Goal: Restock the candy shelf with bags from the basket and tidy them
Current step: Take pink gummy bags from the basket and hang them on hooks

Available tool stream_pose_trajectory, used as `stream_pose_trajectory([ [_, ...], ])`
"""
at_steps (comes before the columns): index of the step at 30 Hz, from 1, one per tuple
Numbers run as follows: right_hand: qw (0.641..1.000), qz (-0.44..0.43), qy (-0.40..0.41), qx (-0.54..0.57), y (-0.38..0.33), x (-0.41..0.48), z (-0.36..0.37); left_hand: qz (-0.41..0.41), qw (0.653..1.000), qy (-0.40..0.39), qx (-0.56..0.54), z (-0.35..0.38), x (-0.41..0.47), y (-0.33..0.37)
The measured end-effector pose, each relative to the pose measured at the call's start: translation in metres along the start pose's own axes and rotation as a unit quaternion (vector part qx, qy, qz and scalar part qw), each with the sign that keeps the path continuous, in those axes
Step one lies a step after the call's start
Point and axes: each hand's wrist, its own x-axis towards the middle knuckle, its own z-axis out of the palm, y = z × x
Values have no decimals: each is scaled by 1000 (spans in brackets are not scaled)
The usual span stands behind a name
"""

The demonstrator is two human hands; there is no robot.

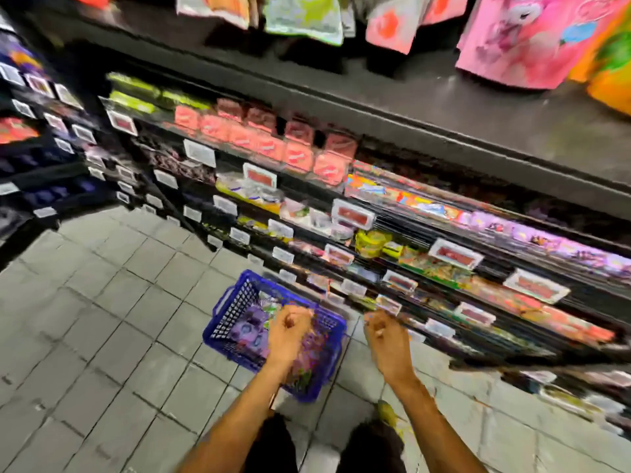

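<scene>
A blue plastic basket (228,310) stands on the tiled floor in front of the shelves, holding several purple and mixed-colour candy bags (248,331). My left hand (288,331) hovers over the basket with its fingers curled; the blur hides whether it grips a bag. My right hand (386,331) is to the right of the basket, fingers curled, close to the front edge of a low candy shelf (440,331). Nothing clear shows in that hand.
Black shelving (392,117) runs diagonally from upper left to lower right, filled with pink boxes (293,148), colourful candy packs and white price tags. Big pink and orange bags (522,39) sit on the top shelf. Grey floor tiles (102,319) lie at left. My dark-trousered legs are at the bottom.
</scene>
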Motion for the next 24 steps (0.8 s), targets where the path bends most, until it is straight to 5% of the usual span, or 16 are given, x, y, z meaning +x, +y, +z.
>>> stream_pose_trajectory([
  [7, 984, 152, -94, -27, 38, 5, 86, -152, 981, -18, 120, -56, 45, -91],
  [15, 941, 262, -196, -91, 134, 56, 185, -220, 942, -53, 246, -58, 135, -206],
  [24, 913, 331, -185, -150, 279, 100, 316, -267, 909, -110, 302, -74, 238, -375],
])
